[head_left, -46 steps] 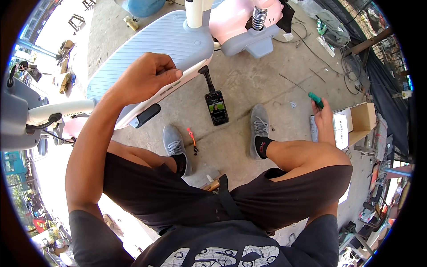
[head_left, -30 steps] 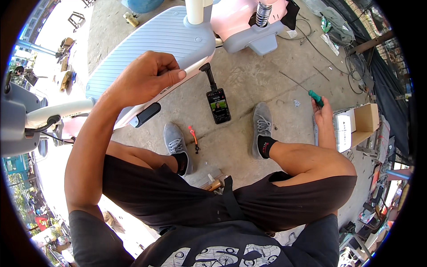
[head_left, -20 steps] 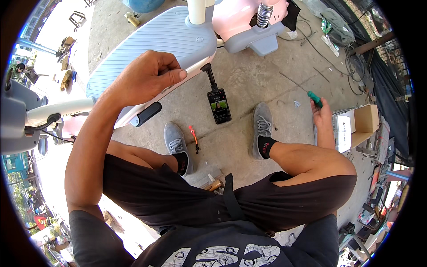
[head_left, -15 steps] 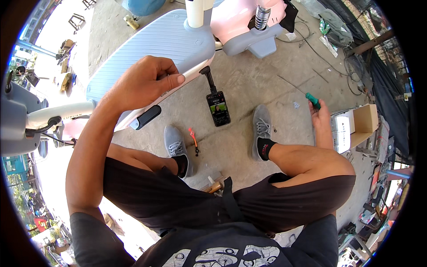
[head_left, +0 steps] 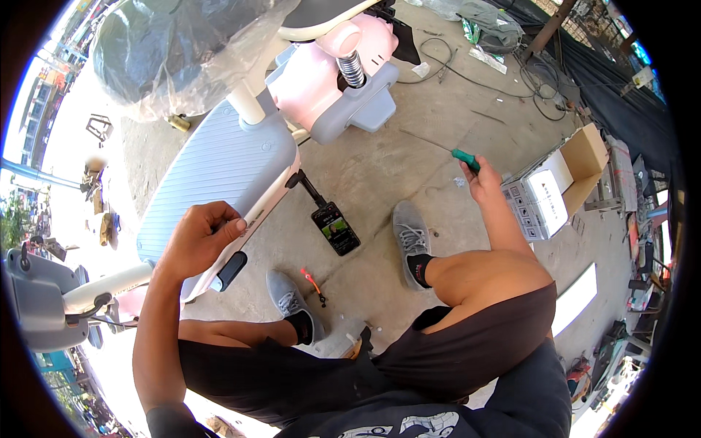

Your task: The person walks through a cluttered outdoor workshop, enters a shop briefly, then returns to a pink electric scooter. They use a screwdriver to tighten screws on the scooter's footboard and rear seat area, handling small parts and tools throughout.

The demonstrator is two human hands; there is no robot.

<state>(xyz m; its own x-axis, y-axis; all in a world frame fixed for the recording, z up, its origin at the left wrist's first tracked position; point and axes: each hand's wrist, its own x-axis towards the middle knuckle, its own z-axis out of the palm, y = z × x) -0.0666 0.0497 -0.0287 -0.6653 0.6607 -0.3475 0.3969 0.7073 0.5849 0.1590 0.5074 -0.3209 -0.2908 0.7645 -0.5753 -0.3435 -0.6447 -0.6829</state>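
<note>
Pale blue ribbed plastic footboard of a light scooter [head_left: 219, 171], lying tilted over the bare concrete floor [head_left: 380, 168]; white side rail along its lower edge, black stand foot beneath

- Left hand [head_left: 196, 241]: curled over the white lower edge of the footboard, fingers pressed together round the rail, thumb on top
- Right hand [head_left: 482, 184]: fingers closed round a green-handled screwdriver with a long thin metal shaft [head_left: 464, 158], shaft pointing away toward the far side of the floor, clear of the scooter
- Pink and grey rear housing with coiled metal spring [head_left: 343, 80]: at the far end of the footboard, clear plastic wrap over the seat part behind it
- Black smartphone, screen lit [head_left: 336, 228]: flat on the floor just beside the footboard's near edge, between board and right shoe
- Small red-handled tool [head_left: 312, 281]: on the floor between the two grey shoes
- Open cardboard box with white contents [head_left: 555, 182]: on the floor just beyond the right hand

Hazards, as judged: the footboard appears steadied by one hand only; a slackened grip could let it roll or drop onto the phone. The phone and the red tool lie in foot range and could be trodden on. The screwdriver tip, held out to the side, could snag the loose cables at the far edge of the floor
</note>
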